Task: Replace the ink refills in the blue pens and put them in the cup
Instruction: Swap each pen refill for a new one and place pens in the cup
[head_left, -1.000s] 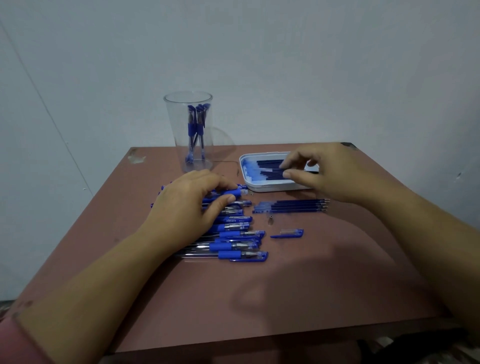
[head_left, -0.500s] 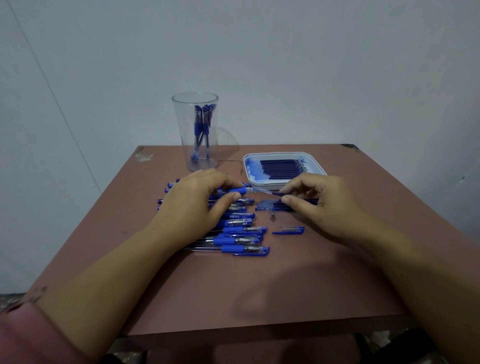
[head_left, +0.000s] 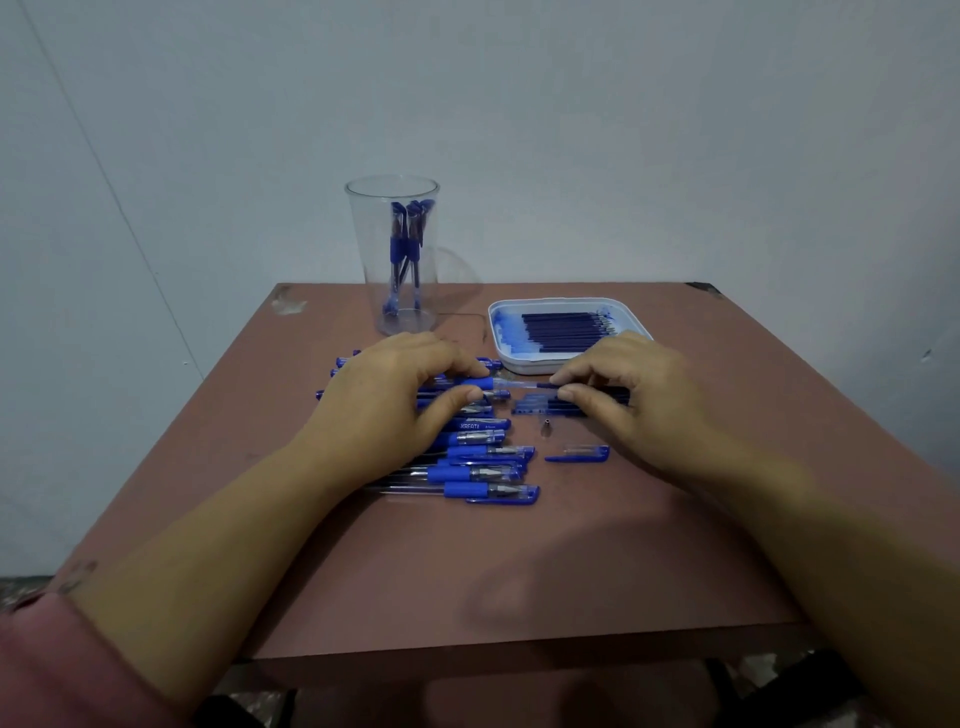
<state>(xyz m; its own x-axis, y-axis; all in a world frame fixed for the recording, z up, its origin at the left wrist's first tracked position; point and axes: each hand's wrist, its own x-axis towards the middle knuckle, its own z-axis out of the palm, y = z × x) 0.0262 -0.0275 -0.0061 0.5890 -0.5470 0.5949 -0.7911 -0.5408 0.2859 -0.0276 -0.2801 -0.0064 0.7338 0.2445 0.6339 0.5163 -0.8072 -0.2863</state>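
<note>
Pen (head_left: 480, 384) and refill (head_left: 543, 385) lie in one line between the two hands, low over the far end of a row of pens (head_left: 483, 473) on the table (head_left: 519, 571), just in front of the white tray (head_left: 519, 366) that holds more dark refills. The pen is a clear plastic tube with a blue rubber sleeve. It is light and stiff, and likely slick on the bare plastic, so the rubber sleeve is the sound place to hold it. The refill is a thin, light rod that would probably bow or kink if pushed from its far end. Pinching it close to the pen's mouth and feeding it in short strokes looks safest.

The left hand (head_left: 395, 395) lies palm down over the row, wrist low, its thumb and fingertips curled round the blue sleeve. The right hand (head_left: 634, 395) comes in from the other side, also palm down. Its thumb and forefinger pinch the refill near its left end, and the other fingers are loosely curled behind. Whether the refill's end is already inside the tube cannot be told. A loose cap (head_left: 576, 454) and a small metal tip (head_left: 545, 428) lie on the table near the right hand. The cup (head_left: 366, 260) stands behind the left hand with a few pens in it.
</note>
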